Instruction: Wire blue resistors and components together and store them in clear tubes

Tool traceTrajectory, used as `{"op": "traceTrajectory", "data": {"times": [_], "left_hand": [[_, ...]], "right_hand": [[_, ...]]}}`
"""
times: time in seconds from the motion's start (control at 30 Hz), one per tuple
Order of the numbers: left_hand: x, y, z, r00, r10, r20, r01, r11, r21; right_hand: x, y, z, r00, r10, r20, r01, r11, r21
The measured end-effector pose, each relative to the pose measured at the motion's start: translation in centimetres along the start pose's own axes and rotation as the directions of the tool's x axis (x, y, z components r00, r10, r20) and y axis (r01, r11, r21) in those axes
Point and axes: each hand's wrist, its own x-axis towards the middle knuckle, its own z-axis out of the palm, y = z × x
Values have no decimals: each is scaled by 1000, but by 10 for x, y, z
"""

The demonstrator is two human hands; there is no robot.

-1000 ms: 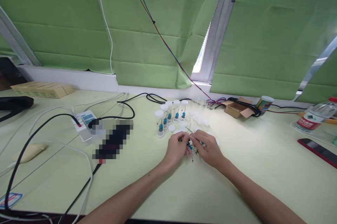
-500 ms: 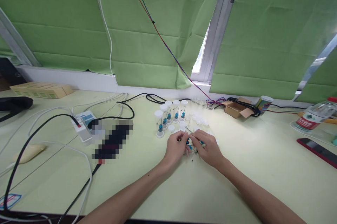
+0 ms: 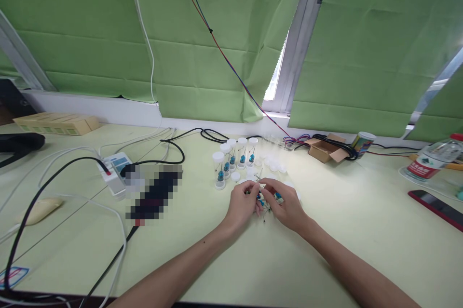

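My left hand (image 3: 242, 203) and my right hand (image 3: 285, 202) meet over the table, fingers bent and fingertips close together. Between them is a small blue part with thin wire-like stems (image 3: 261, 201), mostly covered by the fingers. My left hand pinches it; my right thumb and index finger are at its upper side, and whether they grip it cannot be made out. More thin stems with dark tips (image 3: 264, 217) lie under the hands. Left of and beyond them, several clear tubes with white caps (image 3: 219, 171) stand upright, each holding a blue part and stems.
Loose white caps (image 3: 275, 164) lie beyond my hands. Further back are an open cardboard box (image 3: 321, 150) and a printed can (image 3: 362, 145). A power strip (image 3: 114, 180) and cables occupy the left; a phone (image 3: 439, 209) and a water bottle (image 3: 430, 161) are at right.
My right fingers have shifted slightly, the index finger reaching a little further left and up over the blue part. My left hand stays almost still.
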Motion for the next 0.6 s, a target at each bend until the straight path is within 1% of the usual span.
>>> {"op": "traceTrajectory", "data": {"times": [0.2, 0.6], "left_hand": [[1, -2, 0, 1000, 11, 3, -11, 1000, 5], [0, -2, 0, 1000, 3, 2, -3, 1000, 10]], "right_hand": [[2, 0, -1, 993, -120, 16, 120, 993, -17], [2, -1, 0, 989, -149, -20, 148, 988, -32]]}}
